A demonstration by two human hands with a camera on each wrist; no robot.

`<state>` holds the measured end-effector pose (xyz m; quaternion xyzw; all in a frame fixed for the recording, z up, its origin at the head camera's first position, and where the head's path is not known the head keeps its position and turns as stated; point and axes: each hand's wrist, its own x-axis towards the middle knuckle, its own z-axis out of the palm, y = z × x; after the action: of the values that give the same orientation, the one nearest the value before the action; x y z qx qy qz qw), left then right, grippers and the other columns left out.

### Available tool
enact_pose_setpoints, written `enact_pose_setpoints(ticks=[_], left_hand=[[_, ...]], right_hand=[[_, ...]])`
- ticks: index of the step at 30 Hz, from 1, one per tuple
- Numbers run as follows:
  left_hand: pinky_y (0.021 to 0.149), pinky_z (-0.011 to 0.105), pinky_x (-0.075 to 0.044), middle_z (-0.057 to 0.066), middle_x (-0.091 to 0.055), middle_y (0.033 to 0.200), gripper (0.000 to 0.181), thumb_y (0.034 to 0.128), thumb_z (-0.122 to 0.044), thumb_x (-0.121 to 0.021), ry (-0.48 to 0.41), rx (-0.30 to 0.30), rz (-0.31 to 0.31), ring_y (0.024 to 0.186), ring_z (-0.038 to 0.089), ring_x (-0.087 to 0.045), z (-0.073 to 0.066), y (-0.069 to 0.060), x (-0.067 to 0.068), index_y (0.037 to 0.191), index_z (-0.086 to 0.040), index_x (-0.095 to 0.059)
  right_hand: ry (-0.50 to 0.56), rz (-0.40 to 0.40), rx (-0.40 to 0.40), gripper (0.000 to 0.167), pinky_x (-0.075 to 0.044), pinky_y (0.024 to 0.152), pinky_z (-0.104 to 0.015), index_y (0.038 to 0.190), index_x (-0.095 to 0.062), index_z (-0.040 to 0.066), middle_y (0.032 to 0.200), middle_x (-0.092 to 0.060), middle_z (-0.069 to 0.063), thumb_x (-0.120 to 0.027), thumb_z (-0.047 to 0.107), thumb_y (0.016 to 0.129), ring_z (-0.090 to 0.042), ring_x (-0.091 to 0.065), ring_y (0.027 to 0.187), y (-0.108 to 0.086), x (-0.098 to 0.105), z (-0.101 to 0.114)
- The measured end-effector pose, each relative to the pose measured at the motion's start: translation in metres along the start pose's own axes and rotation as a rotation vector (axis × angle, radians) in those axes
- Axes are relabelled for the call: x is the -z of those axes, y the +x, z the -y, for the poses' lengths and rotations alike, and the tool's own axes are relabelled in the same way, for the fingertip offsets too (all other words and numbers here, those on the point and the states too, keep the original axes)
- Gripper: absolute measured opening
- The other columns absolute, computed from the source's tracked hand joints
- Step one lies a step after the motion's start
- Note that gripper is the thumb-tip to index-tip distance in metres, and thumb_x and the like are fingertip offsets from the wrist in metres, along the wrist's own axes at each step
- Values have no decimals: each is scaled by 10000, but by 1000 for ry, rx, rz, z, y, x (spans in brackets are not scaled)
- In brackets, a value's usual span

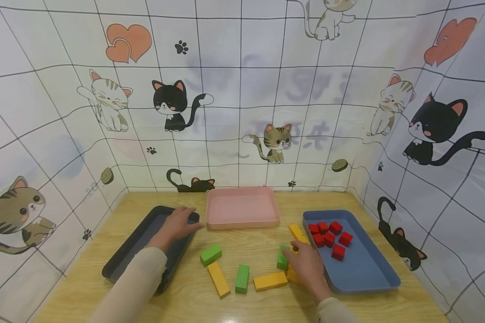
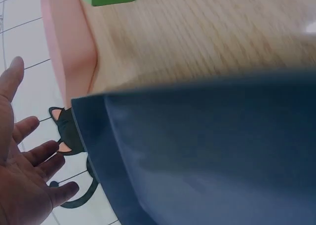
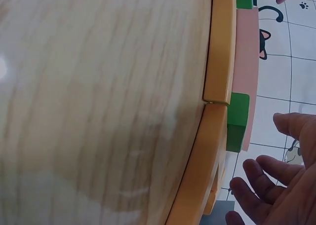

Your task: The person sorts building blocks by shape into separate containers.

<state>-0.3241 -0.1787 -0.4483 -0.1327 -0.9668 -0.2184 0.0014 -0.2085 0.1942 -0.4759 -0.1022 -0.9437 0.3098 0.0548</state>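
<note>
My left hand [image 1: 177,226], fingers spread and relaxed, hovers over the dark tray [image 1: 121,251] at the left; in the left wrist view the hand [image 2: 29,170] holds nothing. My right hand [image 1: 307,267] is over the blocks beside the blue tray [image 1: 361,264], hiding part of them. Around it lie a green block [image 1: 283,257], a yellow block [image 1: 297,233] and another yellow block [image 1: 270,281]. The right wrist view shows this hand [image 3: 276,185] with fingers loosely bent and nothing in them, near yellow blocks [image 3: 202,161] and a green block [image 3: 238,119].
Several red cubes [image 1: 338,252] lie in the blue tray. A pink tray [image 1: 242,208] stands at the back centre. Between the hands are a green block [image 1: 211,254], a yellow block [image 1: 218,279] and another green block [image 1: 242,278]. A cat-patterned sheet [image 1: 242,89] hangs behind the wooden table [image 1: 178,305].
</note>
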Motion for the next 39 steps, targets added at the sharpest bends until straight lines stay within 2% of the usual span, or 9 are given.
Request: enact_pose_setpoints(ticks=[8, 15, 18, 22, 29, 34, 39], left_hand=[[1025, 644, -340, 302, -401, 1450, 696, 918, -422, -686, 7, 56, -25, 1333, 495, -370, 3, 14, -14, 1426, 11, -489], [1008, 644, -355, 296, -411, 1429, 648, 917, -379, -705, -17, 71, -32, 1312, 496, -383, 2, 18, -21, 1405, 4, -517], [997, 638, -368, 301, -413, 1418, 636, 923, -368, -701, -29, 71, -25, 1301, 493, -391, 1, 19, -23, 1401, 10, -518], [989, 637, -376, 299, -421, 1408, 615, 928, -352, -697, -38, 75, -20, 1296, 488, -396, -2, 20, -26, 1393, 13, -526], [993, 639, -370, 301, -422, 1410, 625, 917, -371, -711, -32, 101, -39, 1298, 488, -397, -6, 20, -28, 1377, 17, -543], [971, 625, -397, 296, -431, 1396, 643, 907, -400, -719, -11, 113, -68, 1277, 476, -418, -2, 24, -35, 1364, 22, -552], [969, 621, -395, 286, -440, 1379, 634, 902, -399, -725, -15, 124, -98, 1263, 465, -430, -2, 22, -36, 1343, 28, -564]], right_hand=[[-50, 7, -19, 502, -353, 886, -677, 1218, -683, 5, 1090, -711, -131, -709, 375, 880, -375, -628, 1046, -4, -5, 1], [-104, -5, 8, 382, -383, 798, -597, 1100, -732, 77, 947, -708, -47, -732, 368, 853, -287, -646, 897, -2, -14, 2], [-111, 1, 13, 386, -386, 815, -607, 1112, -727, 69, 1017, -719, -85, -741, 355, 853, -325, -651, 936, 0, -17, 3], [-98, 22, 37, 445, -376, 880, -624, 1195, -700, 42, 1145, -702, -128, -744, 331, 858, -370, -627, 1074, 3, -21, 7], [-67, 68, 66, 452, -374, 897, -600, 1213, -694, 38, 1130, -701, -86, -776, 296, 852, -319, -627, 1069, 9, -28, 12], [-123, 51, 62, 490, -391, 901, -600, 1207, -696, 40, 1108, -699, -99, -790, 342, 832, -323, -632, 1053, 6, -28, 11], [-154, 43, 68, 485, -395, 869, -572, 1191, -710, 55, 1076, -703, -86, -797, 346, 812, -294, -639, 1006, 6, -28, 7]])
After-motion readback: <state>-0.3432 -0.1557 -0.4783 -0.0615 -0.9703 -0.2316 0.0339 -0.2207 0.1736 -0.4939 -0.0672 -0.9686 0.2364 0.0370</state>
